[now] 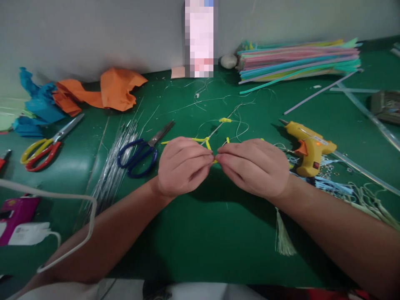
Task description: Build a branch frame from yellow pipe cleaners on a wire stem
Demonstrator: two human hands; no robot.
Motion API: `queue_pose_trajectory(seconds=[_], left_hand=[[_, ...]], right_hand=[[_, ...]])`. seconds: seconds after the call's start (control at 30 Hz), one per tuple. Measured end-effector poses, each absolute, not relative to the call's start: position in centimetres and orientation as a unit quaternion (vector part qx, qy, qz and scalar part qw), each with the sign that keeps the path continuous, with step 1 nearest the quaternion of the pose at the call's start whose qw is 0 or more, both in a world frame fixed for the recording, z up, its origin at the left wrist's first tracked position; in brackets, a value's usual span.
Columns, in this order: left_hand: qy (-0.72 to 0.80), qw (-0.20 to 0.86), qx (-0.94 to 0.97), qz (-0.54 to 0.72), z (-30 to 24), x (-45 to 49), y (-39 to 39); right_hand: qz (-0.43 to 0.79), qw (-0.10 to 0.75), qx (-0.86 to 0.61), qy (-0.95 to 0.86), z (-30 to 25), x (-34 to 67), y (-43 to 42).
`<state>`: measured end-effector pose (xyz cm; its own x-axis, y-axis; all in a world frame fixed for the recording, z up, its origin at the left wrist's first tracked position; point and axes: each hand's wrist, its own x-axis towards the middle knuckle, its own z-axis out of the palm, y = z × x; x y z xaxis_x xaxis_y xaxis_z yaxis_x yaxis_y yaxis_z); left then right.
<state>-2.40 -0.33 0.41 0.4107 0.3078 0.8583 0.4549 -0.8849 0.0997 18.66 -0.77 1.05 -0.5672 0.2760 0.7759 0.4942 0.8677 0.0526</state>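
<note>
My left hand (186,166) and my right hand (254,166) meet at the fingertips over the middle of the green table. Both pinch a yellow pipe cleaner (208,144), whose bent pieces stick out above and between the fingers; the part inside the pinch is hidden. Beyond my fingers, a thin wire stem (215,128) with a small yellow twist (225,120) runs away toward the back. Blue-handled scissors (140,156) lie open-bladed or nearly so just left of my left hand. A yellow glue gun (309,146) rests right of my right hand.
Colourful pipe cleaners (300,62) lie bundled at the back right. Silver wires (117,154), red-and-yellow scissors (53,146) and orange crepe paper (118,89) are on the left. A pale tassel (283,235) lies below my right wrist. A white cable (93,221) loops near my left forearm.
</note>
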Motion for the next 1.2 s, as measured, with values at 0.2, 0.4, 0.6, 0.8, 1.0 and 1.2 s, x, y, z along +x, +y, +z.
queue_pose_trajectory(seconds=[0.2, 0.4, 0.6, 0.8, 1.0, 1.2], left_hand=[[-0.217, 0.089, -0.835, -0.497, 0.3, -2.5, -0.3], [-0.219, 0.108, -0.836, -0.492, 0.2, -2.5, -0.2], [-0.230, 0.080, -0.834, -0.495, 0.3, -2.5, -0.3], [-0.236, 0.066, -0.829, -0.503, 0.3, -2.3, -0.4], [-0.235, 0.058, -0.828, -0.505, 0.3, -2.3, -0.5], [-0.235, 0.062, -0.829, -0.504, 0.3, -2.3, -0.4]], right_hand=[[-0.137, 0.406, -0.221, -0.876, 0.6, 18.9, -0.7], [-0.134, 0.393, -0.236, -0.879, 0.8, 18.5, -0.7], [-0.079, 0.413, -0.288, -0.860, 1.0, 17.9, -0.9], [-0.053, 0.427, -0.295, -0.853, 1.0, 17.9, -1.0], [-0.077, 0.425, -0.294, -0.853, 1.0, 17.9, -1.1], [-0.081, 0.440, -0.277, -0.850, 1.1, 17.9, -1.1]])
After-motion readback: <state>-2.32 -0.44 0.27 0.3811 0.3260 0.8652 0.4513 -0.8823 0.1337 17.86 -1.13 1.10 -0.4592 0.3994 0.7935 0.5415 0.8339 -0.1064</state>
